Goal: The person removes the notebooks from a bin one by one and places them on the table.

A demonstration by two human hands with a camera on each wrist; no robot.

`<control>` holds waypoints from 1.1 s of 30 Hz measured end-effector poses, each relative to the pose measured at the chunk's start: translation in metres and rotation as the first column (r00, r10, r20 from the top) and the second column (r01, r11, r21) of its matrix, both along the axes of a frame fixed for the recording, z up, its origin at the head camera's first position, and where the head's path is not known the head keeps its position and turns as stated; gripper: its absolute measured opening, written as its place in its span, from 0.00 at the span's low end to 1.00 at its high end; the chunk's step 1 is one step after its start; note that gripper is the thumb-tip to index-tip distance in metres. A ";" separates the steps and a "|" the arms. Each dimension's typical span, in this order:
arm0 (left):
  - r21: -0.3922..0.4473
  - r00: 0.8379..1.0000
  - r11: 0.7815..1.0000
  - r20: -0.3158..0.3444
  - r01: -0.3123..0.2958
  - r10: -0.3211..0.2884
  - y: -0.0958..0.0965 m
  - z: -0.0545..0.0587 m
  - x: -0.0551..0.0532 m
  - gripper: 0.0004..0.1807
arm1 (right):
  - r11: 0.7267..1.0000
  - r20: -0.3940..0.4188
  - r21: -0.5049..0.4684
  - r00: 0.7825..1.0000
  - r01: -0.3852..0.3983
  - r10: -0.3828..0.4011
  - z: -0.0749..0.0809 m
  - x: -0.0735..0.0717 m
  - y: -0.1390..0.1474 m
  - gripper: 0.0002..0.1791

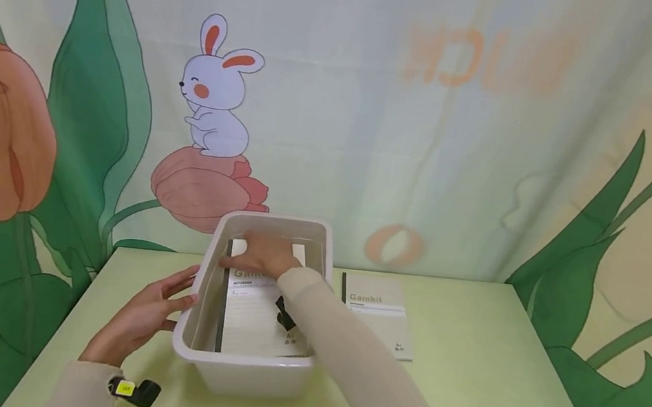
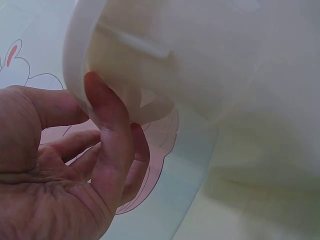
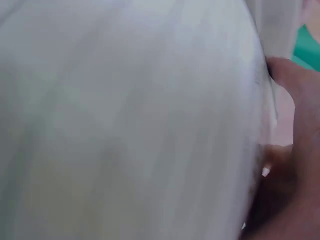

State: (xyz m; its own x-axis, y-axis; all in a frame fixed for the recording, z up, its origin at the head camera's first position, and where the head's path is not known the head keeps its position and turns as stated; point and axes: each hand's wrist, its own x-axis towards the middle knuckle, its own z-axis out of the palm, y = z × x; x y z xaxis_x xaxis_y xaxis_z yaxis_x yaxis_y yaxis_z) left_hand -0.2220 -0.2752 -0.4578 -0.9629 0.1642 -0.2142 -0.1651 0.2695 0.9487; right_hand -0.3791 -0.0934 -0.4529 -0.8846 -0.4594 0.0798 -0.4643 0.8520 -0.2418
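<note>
A pale plastic bin [image 1: 244, 362] stands on the table, with a notebook [image 1: 253, 322] marked "Gambit" inside it, dark spine to the left. My left hand [image 1: 142, 317] grips the bin's left rim; in the left wrist view its fingers [image 2: 114, 142] curl against the rim's edge. Reaching into the bin, my right hand [image 1: 265, 255] holds the upper part of the notebook and is blurred. The right wrist view has the pale cover filling most of the picture, with the thumb [image 3: 287, 75] at its edge; the other fingers are partly hidden.
A second "Gambit" notebook [image 1: 378, 294] lies flat right of the bin, partly behind my right sleeve [image 1: 356, 347]. The light green table [image 1: 477, 378] meets a printed curtain [image 1: 341, 94] with a rabbit and tulips at its back edge.
</note>
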 end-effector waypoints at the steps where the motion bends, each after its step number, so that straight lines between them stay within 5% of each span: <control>1: -0.002 1.000 1.000 0.001 -0.001 0.001 0.000 0.000 0.000 0.41 | 1.000 0.004 -0.021 1.000 -0.003 0.003 0.007 0.003 0.002 0.31; 9: -0.001 1.000 1.000 0.019 0.004 -0.004 0.002 -0.002 -0.001 0.41 | 0.999 -0.098 -0.046 0.995 -0.014 0.009 0.062 0.025 0.009 0.27; 21: 0.004 1.000 1.000 0.007 0.001 -0.001 -0.001 0.000 0.000 0.41 | 0.980 -0.351 -0.152 0.934 -0.129 0.069 0.170 0.058 0.036 0.22; 27: 0.020 1.000 1.000 -0.013 -0.001 0.001 -0.002 -0.004 0.000 0.40 | 0.979 -0.427 -0.173 0.904 -0.110 0.026 0.194 0.065 0.075 0.25; 33: 0.017 1.000 1.000 -0.020 -0.003 0.004 -0.001 -0.002 0.002 0.40 | 0.979 -0.502 -0.186 0.864 -0.078 -0.027 0.196 0.059 0.132 0.26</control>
State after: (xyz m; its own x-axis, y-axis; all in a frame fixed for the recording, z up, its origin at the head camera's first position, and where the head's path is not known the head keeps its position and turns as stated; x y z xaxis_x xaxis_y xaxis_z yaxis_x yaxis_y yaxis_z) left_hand -0.2201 -0.2767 -0.4601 -0.9676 0.1643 -0.1918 -0.1465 0.2531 0.9563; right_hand -0.3196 0.0388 -0.2571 -0.6893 -0.4103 0.5971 -0.5876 0.7987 -0.1294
